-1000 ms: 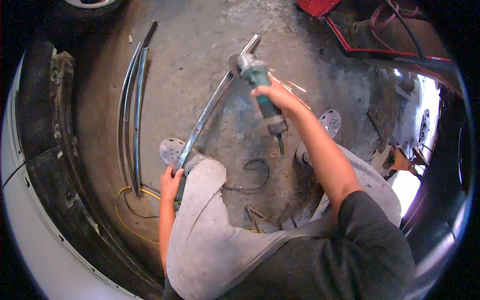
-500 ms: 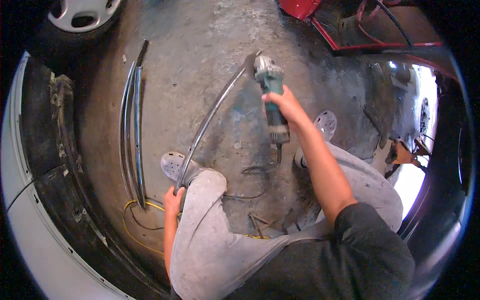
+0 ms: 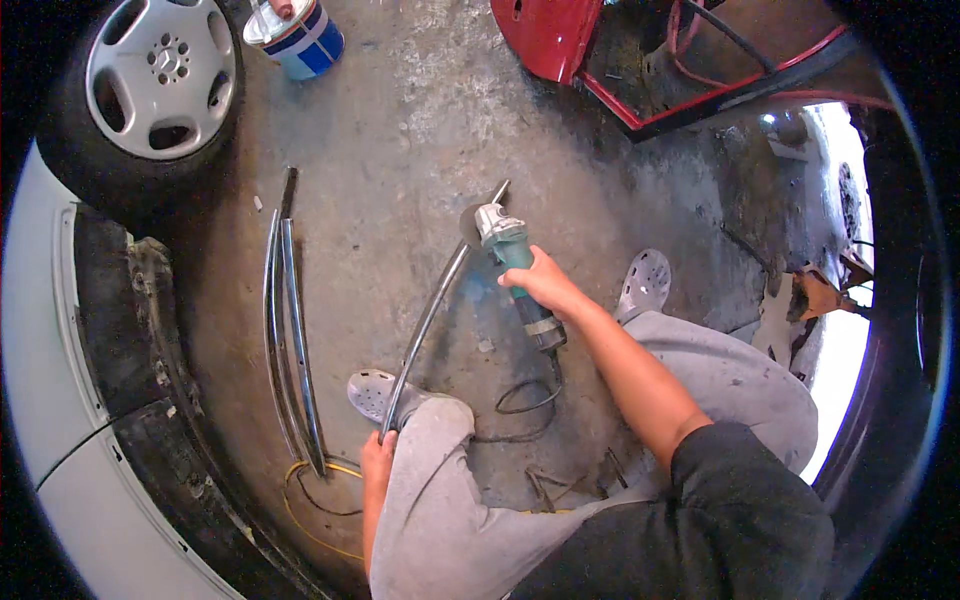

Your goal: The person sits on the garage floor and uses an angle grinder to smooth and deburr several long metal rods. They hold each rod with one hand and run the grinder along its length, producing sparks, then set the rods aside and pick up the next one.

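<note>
My right hand (image 3: 545, 281) is closed round the green body of an angle grinder (image 3: 513, 248). The grinder's dark disc (image 3: 470, 228) lies against or just over a long curved metal trim strip (image 3: 432, 318), a little short of its far end. I cannot tell whether they touch. Down by my left knee, my left hand (image 3: 376, 460) grips the strip's near end, partly hidden behind the trouser leg. The strip slants away from me past my left shoe (image 3: 374, 394). A black cord (image 3: 553, 385) runs from the grinder's rear and loops on the floor.
Several similar strips (image 3: 291, 330) lie on the concrete to the left, beside a yellow cable (image 3: 300, 520). A wheel (image 3: 165, 75) and a white-and-blue bucket (image 3: 305, 45) stand at the far left. Red car-body panels (image 3: 548, 40) are far right; a pale car panel (image 3: 60, 300) borders the left.
The view has shifted, bringing the bucket and more of the wheel in. The grinder has tilted, and its disc sits farther from the strip's tip. Both hands keep their grips.
</note>
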Tool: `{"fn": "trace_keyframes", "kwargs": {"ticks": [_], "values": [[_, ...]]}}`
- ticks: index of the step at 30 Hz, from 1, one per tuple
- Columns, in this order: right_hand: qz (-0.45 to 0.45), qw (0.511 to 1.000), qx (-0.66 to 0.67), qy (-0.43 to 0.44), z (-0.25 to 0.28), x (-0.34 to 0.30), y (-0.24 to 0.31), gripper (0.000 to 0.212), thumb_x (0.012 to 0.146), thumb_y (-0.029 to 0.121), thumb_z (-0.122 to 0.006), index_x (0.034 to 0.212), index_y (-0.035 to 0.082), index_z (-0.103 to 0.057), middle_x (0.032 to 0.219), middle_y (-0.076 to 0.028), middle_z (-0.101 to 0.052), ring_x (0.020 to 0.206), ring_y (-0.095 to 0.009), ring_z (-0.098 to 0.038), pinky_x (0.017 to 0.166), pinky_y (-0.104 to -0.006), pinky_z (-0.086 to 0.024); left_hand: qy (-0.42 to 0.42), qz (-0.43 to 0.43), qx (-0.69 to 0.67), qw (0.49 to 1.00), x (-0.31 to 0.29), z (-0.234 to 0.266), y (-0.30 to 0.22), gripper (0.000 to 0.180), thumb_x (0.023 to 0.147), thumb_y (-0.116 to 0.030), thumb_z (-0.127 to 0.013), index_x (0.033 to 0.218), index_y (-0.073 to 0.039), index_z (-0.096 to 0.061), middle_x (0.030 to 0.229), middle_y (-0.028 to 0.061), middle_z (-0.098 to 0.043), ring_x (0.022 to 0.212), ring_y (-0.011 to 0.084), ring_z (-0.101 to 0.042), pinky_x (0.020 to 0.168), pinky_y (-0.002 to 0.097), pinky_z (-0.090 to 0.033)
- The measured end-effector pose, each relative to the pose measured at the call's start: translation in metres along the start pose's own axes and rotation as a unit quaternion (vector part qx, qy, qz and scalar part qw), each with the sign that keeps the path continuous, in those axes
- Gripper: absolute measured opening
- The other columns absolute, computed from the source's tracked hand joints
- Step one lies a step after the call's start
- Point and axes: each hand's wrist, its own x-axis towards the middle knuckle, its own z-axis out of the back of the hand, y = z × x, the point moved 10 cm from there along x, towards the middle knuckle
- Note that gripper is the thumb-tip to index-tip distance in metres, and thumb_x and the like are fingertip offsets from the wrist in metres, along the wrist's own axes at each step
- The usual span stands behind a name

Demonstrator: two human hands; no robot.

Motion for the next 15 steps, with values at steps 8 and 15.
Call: {"fn": "trace_keyframes", "kwargs": {"ticks": [8,15], "values": [[-0.053,0.998,0.034,-0.022,0.031,0.028,-0.001,0.066,0.071,0.028,-0.083,0.124,-0.001,-0.055,0.109,-0.016,-0.066,0.098,-0.025,-0.065,0.088,-0.0395,-0.053,-0.074,-0.032,0.071,0.994,-0.003,0.015,-0.012,0.053,0.091,-0.054,-0.074,0.093,-0.002,-0.064,0.083,0.0282,-0.068,0.080,0.0525,-0.065,0.068,0.0575,-0.050],[-0.009,0.999,-0.024,0.043,0.006,0.014,0.009,0.072,0.068,0.029,-0.084,0.129,-0.001,-0.059,0.112,-0.014,-0.069,0.103,-0.025,-0.066,0.090,-0.0379,-0.053,-0.111,-0.035,0.101,0.988,-0.001,0.012,0.003,0.058,0.088,-0.061,-0.073,0.090,-0.004,-0.060,0.081,0.0266,-0.068,0.079,0.0533,-0.064,0.066,0.0596,-0.049]]}}
